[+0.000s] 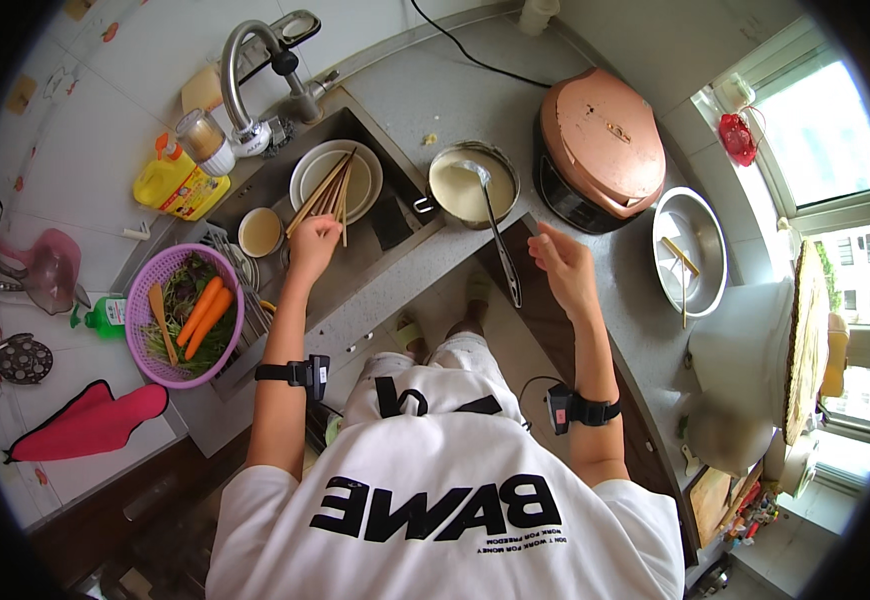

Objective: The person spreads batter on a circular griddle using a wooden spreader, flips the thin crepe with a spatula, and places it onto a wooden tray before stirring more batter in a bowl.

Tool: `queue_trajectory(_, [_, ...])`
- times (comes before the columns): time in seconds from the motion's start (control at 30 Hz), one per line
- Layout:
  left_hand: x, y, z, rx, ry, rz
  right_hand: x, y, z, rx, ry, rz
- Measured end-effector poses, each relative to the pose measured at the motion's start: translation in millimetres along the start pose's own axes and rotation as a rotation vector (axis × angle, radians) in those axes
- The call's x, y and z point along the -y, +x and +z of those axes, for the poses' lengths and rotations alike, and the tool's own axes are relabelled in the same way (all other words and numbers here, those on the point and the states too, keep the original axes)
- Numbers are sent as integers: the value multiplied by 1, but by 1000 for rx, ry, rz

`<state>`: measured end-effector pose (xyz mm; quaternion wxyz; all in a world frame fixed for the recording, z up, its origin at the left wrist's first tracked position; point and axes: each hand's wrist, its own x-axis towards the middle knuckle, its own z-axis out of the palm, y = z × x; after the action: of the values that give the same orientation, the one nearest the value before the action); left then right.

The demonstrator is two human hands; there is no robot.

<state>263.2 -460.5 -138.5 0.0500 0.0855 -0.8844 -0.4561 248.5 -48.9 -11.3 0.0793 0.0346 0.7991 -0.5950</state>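
My left hand (314,241) grips a bundle of wooden chopsticks (335,189) over the sink (345,259), their other ends above the nested pale bowls (300,172). A smaller bowl (261,232) sits just beyond that hand, to its left. My right hand (564,262) is raised near the counter's edge with its fingers loosely curled; whether something small is between thumb and fingertips cannot be told. Between my hands, a metal pot (446,191) of pale liquid stands on the counter, a ladle (496,232) resting in it with its handle over the edge.
A pink-lidded electric cooker (603,131) and a steel basin (712,251) stand right. The faucet (236,71) arches over the sink. Left are a yellow detergent bottle (179,187) and a purple basket (137,330) holding greens, carrots (206,319) and a wooden utensil (161,319).
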Motion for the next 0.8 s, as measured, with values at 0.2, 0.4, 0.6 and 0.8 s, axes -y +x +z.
queue_trajectory(0.2, [-69,-13,-25,-22,-1050,-250,19,-20,7,-12,126,-33])
queue_trajectory(0.4, [-88,-25,-50,317,-1473,-172,38,-33,17,57,165,-46])
queue_trajectory(0.6, [-112,-67,-79,425,-1653,-105,66,-37,45,203,188,-85])
queue_trajectory(0.8, [-138,-99,-85,288,-1866,6,84,-36,70,428,154,-109])
